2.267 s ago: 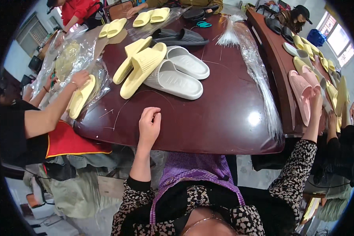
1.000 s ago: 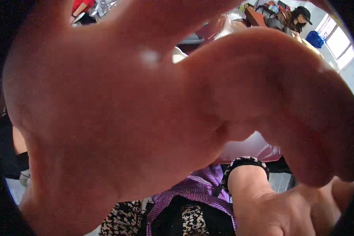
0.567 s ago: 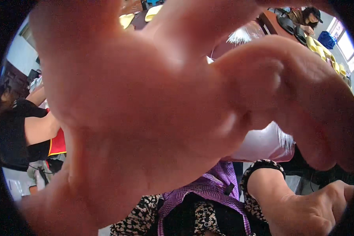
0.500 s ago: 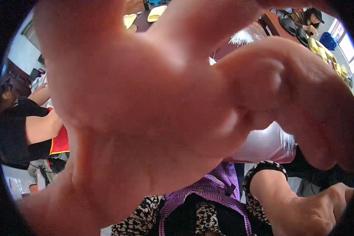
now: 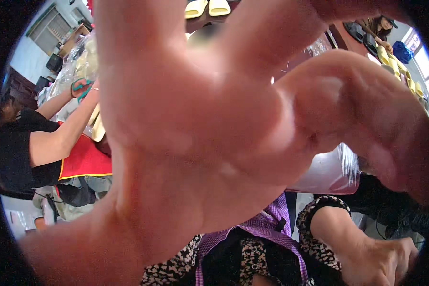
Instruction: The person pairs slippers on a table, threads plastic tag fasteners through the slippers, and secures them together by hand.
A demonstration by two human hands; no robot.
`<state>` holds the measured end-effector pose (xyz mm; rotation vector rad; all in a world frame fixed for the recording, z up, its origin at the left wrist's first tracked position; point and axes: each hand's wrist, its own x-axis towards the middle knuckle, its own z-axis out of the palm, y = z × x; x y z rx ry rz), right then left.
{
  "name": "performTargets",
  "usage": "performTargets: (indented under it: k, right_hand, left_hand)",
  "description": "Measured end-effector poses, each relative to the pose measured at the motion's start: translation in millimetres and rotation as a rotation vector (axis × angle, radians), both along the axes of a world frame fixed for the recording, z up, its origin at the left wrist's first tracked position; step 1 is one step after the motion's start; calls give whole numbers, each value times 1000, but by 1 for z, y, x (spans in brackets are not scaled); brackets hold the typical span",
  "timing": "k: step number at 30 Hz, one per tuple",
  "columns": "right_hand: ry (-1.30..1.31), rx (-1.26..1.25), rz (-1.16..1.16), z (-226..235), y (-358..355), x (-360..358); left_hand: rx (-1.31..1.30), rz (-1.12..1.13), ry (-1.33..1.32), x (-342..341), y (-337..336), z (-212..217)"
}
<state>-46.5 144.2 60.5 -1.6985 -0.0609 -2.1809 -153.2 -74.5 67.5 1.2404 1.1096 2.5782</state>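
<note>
My left hand (image 5: 195,124) is held very close to the camera and blurred, its fingers spread wide, with nothing seen in it. It covers most of the view, hiding much of the table behind it. At the lower right my right hand (image 5: 383,262) is bent at the knuckles with fingers curled in. The rim cuts it off, so whatever it may grip stays hidden. Above my right forearm, a bundle of thin white strands (image 5: 349,164) lies on a glossy, pale surface (image 5: 321,176) at the table edge. A purple checked apron (image 5: 252,229) covers my front.
Yellow slippers (image 5: 219,7) stand on the dark red table beyond; more yellow slippers (image 5: 391,62) line the right side. At left, a co-worker in a red apron (image 5: 88,157) holds teal-handled scissors (image 5: 83,88). Another person (image 5: 379,31) sits far right beside a blue bag (image 5: 400,51).
The surroundings have shifted in view, showing more of the left co-worker, the scissors and slippers. My left hand stays spread before the camera, a little further right. My right hand sits slightly lower.
</note>
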Motion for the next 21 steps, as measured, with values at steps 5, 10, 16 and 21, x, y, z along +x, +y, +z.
performTargets:
  k: [5, 10, 16, 21]
  right_hand:
    - [296, -88, 215, -31, 6, -22]
    - [310, 269, -70, -33, -29, -61]
    - [43, 563, -269, -97, -21, -99]
    - [-237, 980, -592, -122, -5, -126]
  left_hand:
    - [60, -8, -63, 13, 1, -4]
    - [125, 17, -131, 25, -11, -8]
    - [213, 19, -206, 34, -12, -18]
    - [-481, 426, -218, 35, -42, -92]
